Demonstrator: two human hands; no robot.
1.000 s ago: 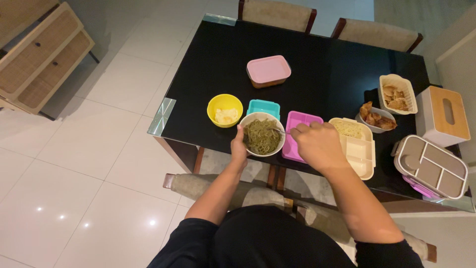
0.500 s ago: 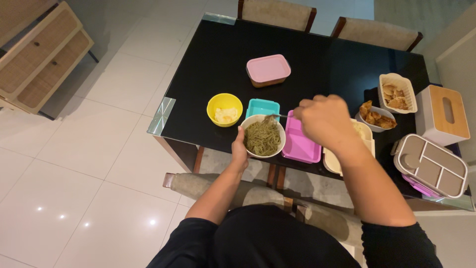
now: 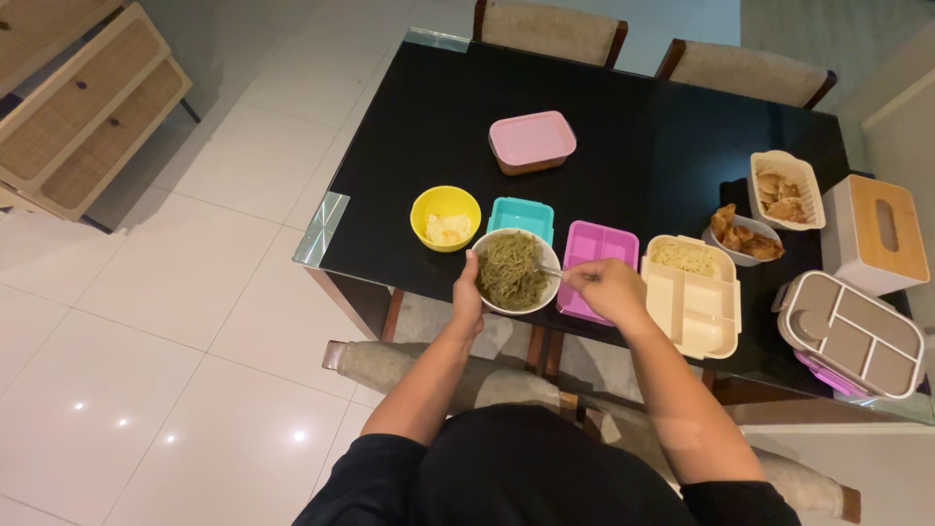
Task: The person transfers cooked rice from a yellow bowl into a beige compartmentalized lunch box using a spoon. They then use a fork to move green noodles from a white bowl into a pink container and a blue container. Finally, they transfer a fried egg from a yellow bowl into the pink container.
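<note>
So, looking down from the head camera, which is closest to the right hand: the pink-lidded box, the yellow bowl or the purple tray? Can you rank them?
From the right hand:
1. Purple tray, partly beneath the hand, just beyond it.
2. Yellow bowl, off to the left, past the noodle bowl.
3. Pink-lidded box, farther back on the table.

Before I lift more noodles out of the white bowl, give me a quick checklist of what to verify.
1. Left hand steadies the white bowl at its rim: ok.
2. Right hand grips the fork, tip in the green noodles: ok.
3. Bowl fully on the black table: not ok, it sits at the near edge.
4. Pink container beside the bowl is open: ok.
5. Noodles caught on the fork: cannot tell.
</note>
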